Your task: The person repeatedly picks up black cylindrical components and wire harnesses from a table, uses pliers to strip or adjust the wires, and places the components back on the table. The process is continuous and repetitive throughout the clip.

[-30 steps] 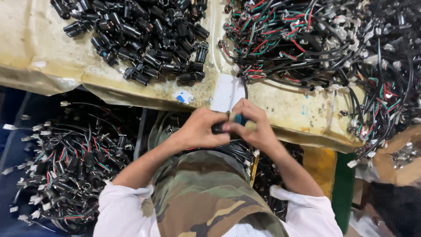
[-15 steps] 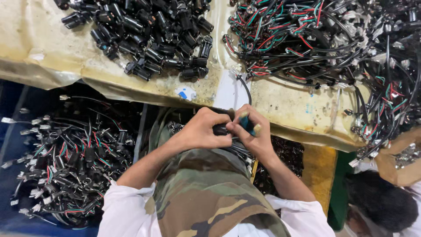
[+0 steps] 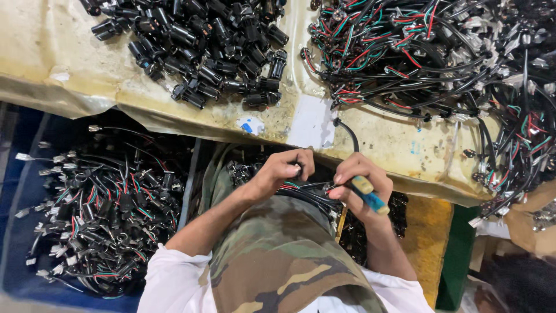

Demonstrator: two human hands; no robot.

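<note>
Black wires (image 3: 313, 194) run between my two hands, just over my lap and below the edge of the counter (image 3: 399, 145). My left hand (image 3: 284, 171) has its grip pinched shut on one end of the wires. My right hand (image 3: 359, 182) has its grip closed around a small tool (image 3: 368, 194) with a yellow and blue handle, and its tip is at the wires. On the counter sits a pile of black plugs (image 3: 214, 46) and, beside it, a big tangle of cables (image 3: 440, 64) in red, green and black. A blue bin (image 3: 17, 191) on my left holds more cables.
</note>
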